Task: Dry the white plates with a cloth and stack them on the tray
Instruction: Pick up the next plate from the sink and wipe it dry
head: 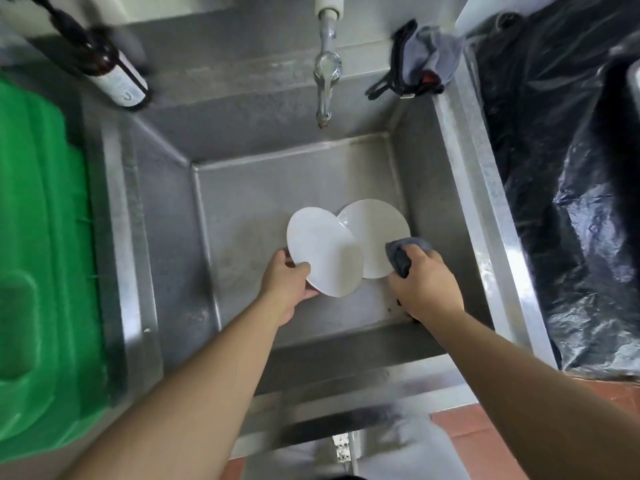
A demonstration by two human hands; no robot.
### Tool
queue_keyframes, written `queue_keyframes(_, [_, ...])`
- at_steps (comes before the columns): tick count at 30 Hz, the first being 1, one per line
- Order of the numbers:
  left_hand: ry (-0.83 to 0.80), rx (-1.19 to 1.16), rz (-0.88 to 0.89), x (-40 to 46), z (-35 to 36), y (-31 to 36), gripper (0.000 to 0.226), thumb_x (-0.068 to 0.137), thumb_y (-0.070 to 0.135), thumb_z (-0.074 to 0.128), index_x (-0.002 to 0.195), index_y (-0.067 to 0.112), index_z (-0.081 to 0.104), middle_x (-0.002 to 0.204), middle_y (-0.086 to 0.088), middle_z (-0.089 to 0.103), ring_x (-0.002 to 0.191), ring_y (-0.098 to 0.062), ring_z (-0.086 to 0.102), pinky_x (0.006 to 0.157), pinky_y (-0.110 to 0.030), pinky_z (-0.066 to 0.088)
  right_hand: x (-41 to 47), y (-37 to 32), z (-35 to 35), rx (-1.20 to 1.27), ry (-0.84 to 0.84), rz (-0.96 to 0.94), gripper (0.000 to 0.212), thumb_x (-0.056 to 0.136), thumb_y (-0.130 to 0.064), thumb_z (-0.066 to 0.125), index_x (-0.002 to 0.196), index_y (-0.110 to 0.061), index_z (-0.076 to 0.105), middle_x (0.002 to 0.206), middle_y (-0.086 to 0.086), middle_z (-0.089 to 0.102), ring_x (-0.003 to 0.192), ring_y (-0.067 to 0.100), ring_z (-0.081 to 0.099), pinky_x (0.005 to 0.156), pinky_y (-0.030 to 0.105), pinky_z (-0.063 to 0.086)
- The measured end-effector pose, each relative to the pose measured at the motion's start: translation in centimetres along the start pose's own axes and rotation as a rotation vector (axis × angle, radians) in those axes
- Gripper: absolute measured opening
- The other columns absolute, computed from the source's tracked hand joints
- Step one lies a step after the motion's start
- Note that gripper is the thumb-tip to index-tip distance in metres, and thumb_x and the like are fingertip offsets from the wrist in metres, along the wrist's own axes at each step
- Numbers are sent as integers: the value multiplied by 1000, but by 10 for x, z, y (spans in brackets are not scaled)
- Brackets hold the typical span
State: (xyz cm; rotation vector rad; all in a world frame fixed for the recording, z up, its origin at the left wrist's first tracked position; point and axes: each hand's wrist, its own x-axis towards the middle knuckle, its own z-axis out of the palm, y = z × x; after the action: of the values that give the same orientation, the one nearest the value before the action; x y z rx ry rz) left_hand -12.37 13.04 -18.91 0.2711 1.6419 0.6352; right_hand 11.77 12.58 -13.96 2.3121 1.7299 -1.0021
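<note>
Plates (375,233) — two, white — inside sink (460,188).

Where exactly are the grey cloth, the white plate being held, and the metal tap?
grey cloth (403,252), head view, on the bunched fold above the right hand's fingers.
white round plate held by the left hand (325,252), head view, on its face.
metal tap (325,69), head view, on its body.
</note>
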Motion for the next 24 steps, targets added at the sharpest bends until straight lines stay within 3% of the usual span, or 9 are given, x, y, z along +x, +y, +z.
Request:
queue_keyframes(3, [16,-21,45,-37,-24,14,39,95,0,56,124,26,54,130,-2,59,112,-35,67,67,-43,66,-26,-19,-18,80,-30,-23,51,96,-28,66,144,-21,55,131,13,61,94,27,57,79,34,47])
queue_keyframes(6, [40,-29,114,-74,-47,29,50,94,-1,59,129,34,49,128,-1,60,113,-37,67,74,-52,66,-50,-43,-37,197,-65,29,49,95,-41,71,138,-25,53,116,6,65,93,23,60,81,36,51])
queue_keyframes(9, [53,-115,151,-108,-67,45,54,96,-4,57,136,31,47,121,6,60,107,-35,70,70,-47,66,-74,-69,-57,461,-148,145,36,95,-47,70,117,-24,53,96,4,73,79,22,70,68,35,55])
queue_keyframes(12, [31,-194,193,-140,-82,63,53,96,-7,55,131,32,48,119,10,60,98,-30,72,68,-45,66,-96,-94,-79,886,-282,210,24,100,-31,62,116,-14,57,78,24,75,54,31,67,44,28,46])
queue_keyframes(14, [14,-245,226,-161,-89,74,56,95,-9,54,132,32,49,122,8,61,101,-31,71,68,-45,66,-109,-110,-94,1038,-335,161,21,98,-18,57,117,-9,56,77,31,70,53,33,60,43,27,40])
queue_keyframes(16, [-8,-283,265,-183,-94,85,57,94,-9,54,133,33,50,125,3,62,103,-33,71,69,-45,66,-123,-128,-112,1099,-320,55,20,97,-11,62,116,-9,62,85,31,70,58,35,64,43,30,45])
queue_keyframes(20, [-53,-328,379,-223,-99,108,53,94,-10,53,120,34,63,123,-1,67,99,-31,75,68,-44,64,-142,-159,-153,960,-169,-243,22,94,-18,72,108,-34,75,102,12,78,75,27,76,60,37,60])
queue_keyframes(24, [-67,-322,506,-266,-94,129,51,95,-10,53,112,36,65,114,-2,71,83,-23,79,65,-41,63,-153,-182,-195,569,31,-560,29,97,-35,66,115,-58,63,106,-7,72,84,27,71,73,47,63])
